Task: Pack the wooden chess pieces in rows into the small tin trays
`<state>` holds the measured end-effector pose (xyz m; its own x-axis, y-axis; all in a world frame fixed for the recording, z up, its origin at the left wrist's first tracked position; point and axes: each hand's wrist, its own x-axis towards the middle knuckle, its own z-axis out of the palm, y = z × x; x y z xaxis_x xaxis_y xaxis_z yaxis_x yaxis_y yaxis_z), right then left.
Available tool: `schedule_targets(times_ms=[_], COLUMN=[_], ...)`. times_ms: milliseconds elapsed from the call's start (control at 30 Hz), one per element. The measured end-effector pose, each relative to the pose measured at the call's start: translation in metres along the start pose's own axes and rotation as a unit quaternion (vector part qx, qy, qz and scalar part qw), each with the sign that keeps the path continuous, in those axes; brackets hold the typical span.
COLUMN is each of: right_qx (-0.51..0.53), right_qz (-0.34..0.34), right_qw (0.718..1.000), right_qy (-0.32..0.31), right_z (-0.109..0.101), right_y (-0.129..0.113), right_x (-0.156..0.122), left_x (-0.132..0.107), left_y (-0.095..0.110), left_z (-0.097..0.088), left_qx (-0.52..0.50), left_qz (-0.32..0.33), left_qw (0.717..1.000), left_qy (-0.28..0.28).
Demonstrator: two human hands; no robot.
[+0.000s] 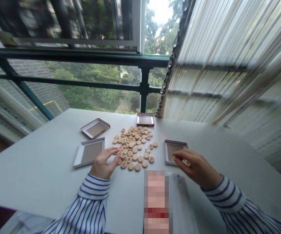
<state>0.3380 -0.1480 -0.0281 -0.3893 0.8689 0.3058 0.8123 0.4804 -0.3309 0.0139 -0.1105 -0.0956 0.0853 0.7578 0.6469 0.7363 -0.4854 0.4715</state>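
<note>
Round wooden Chinese chess pieces [137, 147] lie in a loose heap mid-table, some with red or dark characters facing up. My left hand [104, 162] is at the heap's left edge, thumb and fingers apart, fingertips touching or nearly touching pieces there. Over a shallow box tray [169, 148] on the right, my right hand [198, 167] is closed in a pinch. A pale piece [173, 160] shows at its fingertips, mostly covered by them. Another piece [187, 162] is partly visible beneath that hand, in the tray.
Left of the heap are a shallow tray [76, 157] and a brown-edged one [83, 130]. Another small tray [145, 124] stands behind it. A blurred-out patch [156, 195] and clear plastic [183, 201] lie at the front. Railing and string curtain [203, 81] border the white table [45, 156].
</note>
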Motion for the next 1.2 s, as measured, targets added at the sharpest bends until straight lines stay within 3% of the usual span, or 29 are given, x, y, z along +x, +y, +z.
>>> schedule_targets(times_ms=[400,833,1200], right_qx=[-0.067,-0.089,-0.098], right_qz=[-0.139,-0.186,-0.206], right_qw=[0.980,0.954,0.948], right_qy=[-0.122,-0.216,-0.224], right_z=[0.030,0.071,0.088], right_y=[-0.038,-0.063,-0.067], right_x=[0.057,0.103,0.116], left_x=[-0.013,-0.017,-0.017], left_y=[-0.019,-0.009,-0.005], left_z=[0.000,0.005,0.005], left_qx=[0.000,0.006,0.008], left_qz=[0.061,0.083,0.060], left_qw=[0.998,0.997,0.998], left_qy=[-0.012,-0.006,-0.015])
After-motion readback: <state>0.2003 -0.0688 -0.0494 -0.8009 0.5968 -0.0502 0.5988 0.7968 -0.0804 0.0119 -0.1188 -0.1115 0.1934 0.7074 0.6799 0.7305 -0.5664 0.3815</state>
